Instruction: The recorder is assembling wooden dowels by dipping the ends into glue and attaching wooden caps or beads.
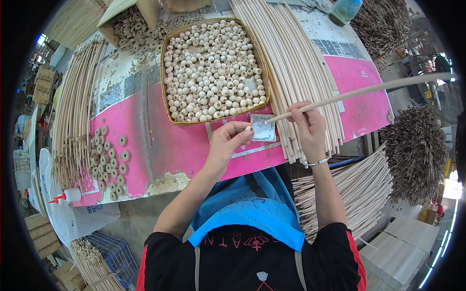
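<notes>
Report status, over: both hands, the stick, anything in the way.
Left hand pinching wooden bead. Right hand gripping long stick, tip at small pale square, contact unclear. Nothing visible between bead and tip.

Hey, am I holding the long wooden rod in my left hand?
No, your right hand holds the long wooden rod, while your left hand pinches a small pale bead.
</notes>
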Motion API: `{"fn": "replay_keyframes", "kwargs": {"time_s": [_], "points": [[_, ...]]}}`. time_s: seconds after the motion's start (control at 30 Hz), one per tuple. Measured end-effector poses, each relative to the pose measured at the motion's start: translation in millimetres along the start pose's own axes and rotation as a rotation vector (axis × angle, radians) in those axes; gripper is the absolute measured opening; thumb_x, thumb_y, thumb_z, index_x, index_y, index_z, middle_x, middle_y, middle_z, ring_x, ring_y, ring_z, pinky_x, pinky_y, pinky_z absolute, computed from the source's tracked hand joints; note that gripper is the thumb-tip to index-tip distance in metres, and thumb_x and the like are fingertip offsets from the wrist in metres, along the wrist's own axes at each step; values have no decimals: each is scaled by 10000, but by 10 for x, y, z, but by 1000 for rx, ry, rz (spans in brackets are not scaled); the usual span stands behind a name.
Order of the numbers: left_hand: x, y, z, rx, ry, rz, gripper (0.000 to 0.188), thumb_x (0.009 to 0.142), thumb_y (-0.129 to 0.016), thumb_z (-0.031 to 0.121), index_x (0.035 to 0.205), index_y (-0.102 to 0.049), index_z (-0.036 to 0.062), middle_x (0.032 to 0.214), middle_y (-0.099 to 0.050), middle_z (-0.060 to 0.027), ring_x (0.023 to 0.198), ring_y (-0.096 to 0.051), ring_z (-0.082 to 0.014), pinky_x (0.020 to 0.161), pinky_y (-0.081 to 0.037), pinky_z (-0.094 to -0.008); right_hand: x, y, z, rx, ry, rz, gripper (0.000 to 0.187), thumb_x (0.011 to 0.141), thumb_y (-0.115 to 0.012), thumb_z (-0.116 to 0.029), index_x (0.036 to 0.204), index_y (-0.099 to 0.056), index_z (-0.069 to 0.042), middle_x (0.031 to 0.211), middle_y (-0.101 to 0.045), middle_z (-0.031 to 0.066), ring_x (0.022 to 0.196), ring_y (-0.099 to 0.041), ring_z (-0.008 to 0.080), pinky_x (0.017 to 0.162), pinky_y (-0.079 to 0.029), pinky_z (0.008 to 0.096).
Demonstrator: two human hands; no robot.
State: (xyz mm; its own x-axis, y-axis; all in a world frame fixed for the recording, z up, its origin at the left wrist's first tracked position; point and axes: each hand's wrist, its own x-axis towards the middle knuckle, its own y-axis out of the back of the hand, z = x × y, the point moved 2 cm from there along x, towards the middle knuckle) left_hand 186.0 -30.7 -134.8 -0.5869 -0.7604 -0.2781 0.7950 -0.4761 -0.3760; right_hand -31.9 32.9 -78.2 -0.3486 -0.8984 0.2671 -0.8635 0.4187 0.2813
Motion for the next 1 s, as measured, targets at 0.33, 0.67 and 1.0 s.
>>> {"fn": "replay_keyframes", "kwargs": {"time_s": [0.33, 0.67, 1.0], "points": [[49, -177, -9, 4, -44, 2, 235, 943, -698, 131, 1137, -672, 0, 967, -713, -57, 889, -663, -108, 822, -547, -262, -172, 98, -200, 297, -2, 106, 155, 1035, -561, -134, 1057, -631, 2, 943, -653, 51, 845, -632, 97, 770, -524, 242], [-33, -270, 20, -141, 40, 6, 199, 953, -690, 134, 1104, -661, 7, 976, -724, -104, 877, -704, -153, 821, -589, -288, -328, 45, -106, 353, -1, 119, 152, 1035, -554, -127, 1068, -628, 2, 1003, -647, 80, 866, -637, 119, 785, -533, 262], [-43, -264, -24, -121, 34, 15, 171, 967, -674, 149, 1078, -668, 20, 957, -718, -72, 852, -685, -134, 789, -571, -276, -423, 81, -168, 212, 212, 47, 102, 994, -593, -85, 1042, -635, -5, 1038, -648, 112, 945, -642, 189, 841, -521, 301]]}}
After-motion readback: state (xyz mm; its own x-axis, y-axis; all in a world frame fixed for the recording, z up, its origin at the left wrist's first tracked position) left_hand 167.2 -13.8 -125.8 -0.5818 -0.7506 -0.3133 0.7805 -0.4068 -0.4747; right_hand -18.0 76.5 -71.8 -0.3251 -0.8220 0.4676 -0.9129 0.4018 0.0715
